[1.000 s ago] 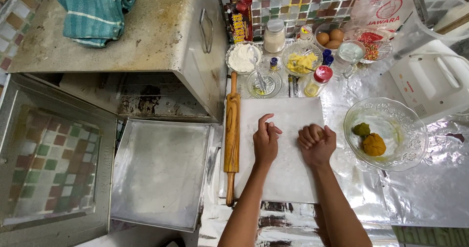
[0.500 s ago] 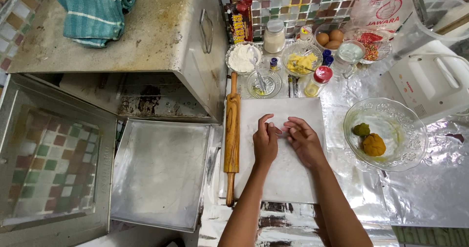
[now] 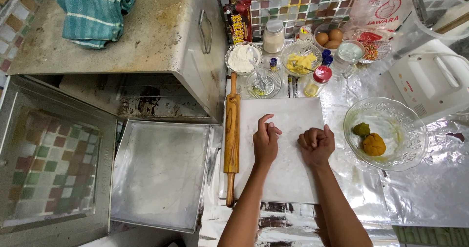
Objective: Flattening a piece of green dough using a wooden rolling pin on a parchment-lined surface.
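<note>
Two bare hands rest on a white board (image 3: 288, 178) dusted with flour, apart from each other. Left hand (image 3: 266, 140) sits left of centre, fingers loosely curled, index finger lifted; cannot tell if it pinches anything. Right hand (image 3: 316, 144) is balled into a fist, knuckles up, near the board's right edge; whether anything sits inside the fist is hidden. Wooden rolling pin (image 3: 231, 139) lies lengthwise just beside the board's left edge, close to the left hand, not touched. Clear glass bowl (image 3: 400, 151) stands right of the board on foil, holding an orange dough ball (image 3: 374, 144) and a smaller green dough ball (image 3: 361, 129), touching or nearly so. Behind the board: a bowl of flour (image 3: 242, 59), a small glass dish (image 3: 264, 83), a bowl with yellow stuff (image 3: 301, 63), a red-capped bottle (image 3: 316, 81), eggs (image 3: 329, 38). Left side: metal oven (image 3: 146, 37) with door open, empty-looking baking tray (image 3: 159, 173) in front, striped teal towel (image 3: 95, 10) on top.
</note>
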